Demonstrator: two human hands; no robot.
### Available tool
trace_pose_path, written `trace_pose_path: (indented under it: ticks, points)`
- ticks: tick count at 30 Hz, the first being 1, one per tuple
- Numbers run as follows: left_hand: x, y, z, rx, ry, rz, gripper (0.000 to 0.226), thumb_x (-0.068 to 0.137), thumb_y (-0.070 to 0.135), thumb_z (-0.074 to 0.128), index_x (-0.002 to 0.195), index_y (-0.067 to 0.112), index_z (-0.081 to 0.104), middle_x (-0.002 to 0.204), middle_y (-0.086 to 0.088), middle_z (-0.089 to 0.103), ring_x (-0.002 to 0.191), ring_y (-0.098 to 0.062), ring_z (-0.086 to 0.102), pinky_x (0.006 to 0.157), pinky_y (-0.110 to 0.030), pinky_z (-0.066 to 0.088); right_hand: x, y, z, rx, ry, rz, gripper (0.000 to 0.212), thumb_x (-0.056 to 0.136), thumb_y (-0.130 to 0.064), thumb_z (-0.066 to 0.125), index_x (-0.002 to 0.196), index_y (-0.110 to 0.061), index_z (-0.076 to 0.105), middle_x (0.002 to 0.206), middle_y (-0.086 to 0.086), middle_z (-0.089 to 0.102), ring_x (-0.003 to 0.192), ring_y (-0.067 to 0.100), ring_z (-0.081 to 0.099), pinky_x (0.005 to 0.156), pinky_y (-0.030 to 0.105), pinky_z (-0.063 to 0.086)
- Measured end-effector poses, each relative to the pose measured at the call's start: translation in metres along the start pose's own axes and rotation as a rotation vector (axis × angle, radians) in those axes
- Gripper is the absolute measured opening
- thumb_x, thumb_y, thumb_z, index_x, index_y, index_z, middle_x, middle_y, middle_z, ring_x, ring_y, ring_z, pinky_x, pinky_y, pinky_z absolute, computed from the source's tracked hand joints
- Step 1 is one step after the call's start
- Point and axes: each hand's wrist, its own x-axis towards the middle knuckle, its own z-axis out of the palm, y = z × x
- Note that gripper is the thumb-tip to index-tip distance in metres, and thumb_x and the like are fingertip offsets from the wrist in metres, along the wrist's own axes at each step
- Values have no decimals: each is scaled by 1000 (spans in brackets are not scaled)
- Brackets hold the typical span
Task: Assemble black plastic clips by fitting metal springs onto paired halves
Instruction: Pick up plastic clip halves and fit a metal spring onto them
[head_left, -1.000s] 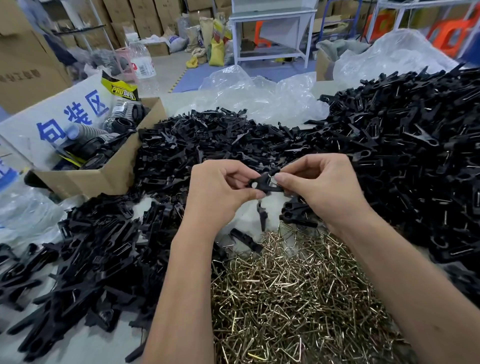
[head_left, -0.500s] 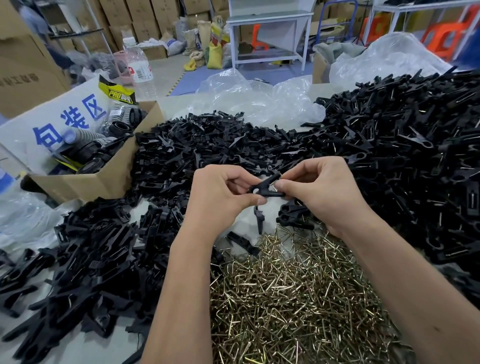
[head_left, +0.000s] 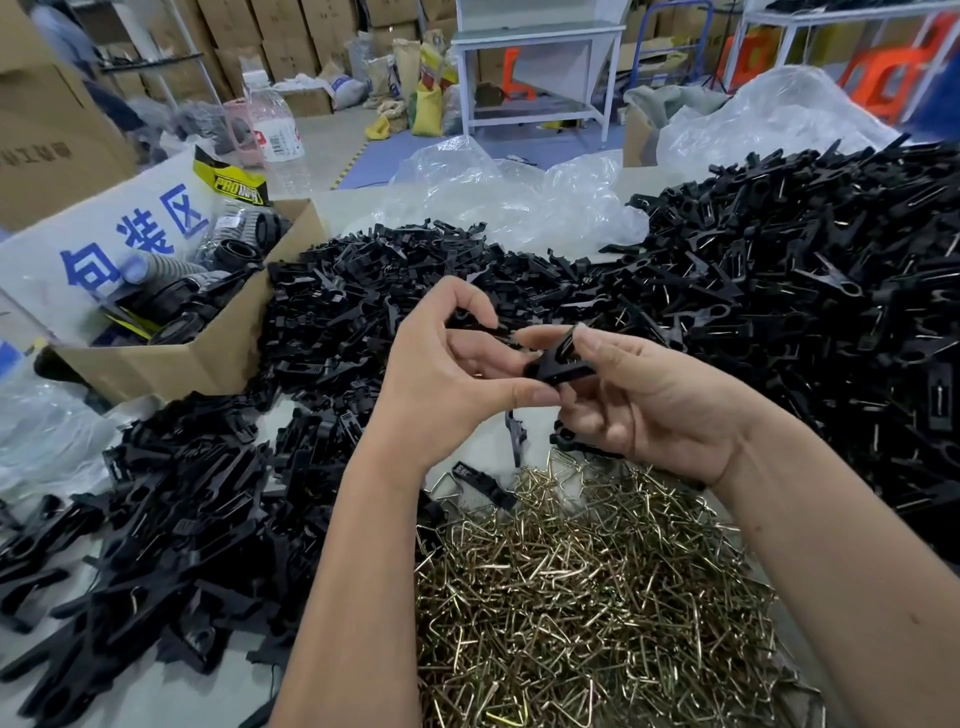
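Note:
A black plastic clip is held above the table between both hands. My left hand pinches its near end with thumb and fingers. My right hand, palm turned up, grips the clip's far end with thumb and forefinger. Whether a spring sits in the clip I cannot tell. A heap of brass-coloured metal springs lies below my hands. Loose black clip halves are piled at the left and behind. A big mound of black clips with springs fills the right side.
An open cardboard box with black parts and a white sign stands at the back left. Crumpled clear plastic bags lie behind the piles. Cartons, a white table frame and orange stools stand further back on the floor.
My right hand has rolled palm-up and shifted right, and the clip has turned with it. My left hand's upper fingers have lifted apart while its thumb stays on the clip.

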Motion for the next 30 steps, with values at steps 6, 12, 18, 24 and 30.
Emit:
trace_pose_path:
  ticks: [6, 12, 18, 24, 30]
  points:
    - [2, 1, 1, -64, 8, 8, 66, 52, 27, 101, 88, 20, 46, 76, -11, 78, 85, -45, 75, 74, -56, 61, -5, -7, -4, 84, -173, 30, 42, 89, -34, 77, 126, -16, 74, 80, 13, 74, 54, 8, 69, 43, 13, 53]
    - [-1, 6, -1, -89, 11, 23, 61, 57, 18, 97, 88, 15, 45, 80, -11, 79, 63, -25, 73, 56, -29, 55, 1, -6, 7, 478, -228, 89, 25, 89, -11, 70, 109, 1, 77, 67, 13, 64, 46, 9, 65, 40, 15, 52]
    - [-3, 7, -2, -81, 10, 7, 66, 51, 27, 100, 90, 15, 48, 77, -9, 79, 70, -63, 62, 62, -69, 51, 1, -5, 8, 566, -202, 124, 23, 93, -6, 59, 108, 4, 72, 63, 12, 57, 40, 9, 60, 34, 16, 47]
    - [-1, 5, -2, -33, -8, 25, 67, 50, 34, 102, 92, 19, 51, 77, -7, 79, 67, -48, 70, 62, -57, 59, 2, -4, 7, 489, -144, 105, 19, 88, -10, 61, 99, -2, 75, 56, 6, 55, 32, 4, 53, 31, 10, 41]
    - [-4, 7, -26, 399, -259, -218, 44, 56, 28, 101, 88, 32, 71, 92, 4, 75, 83, -24, 71, 70, -41, 59, 4, -7, -1, -84, 291, -218, 22, 91, -19, 71, 111, -16, 80, 63, 5, 64, 44, 8, 56, 38, 14, 45]
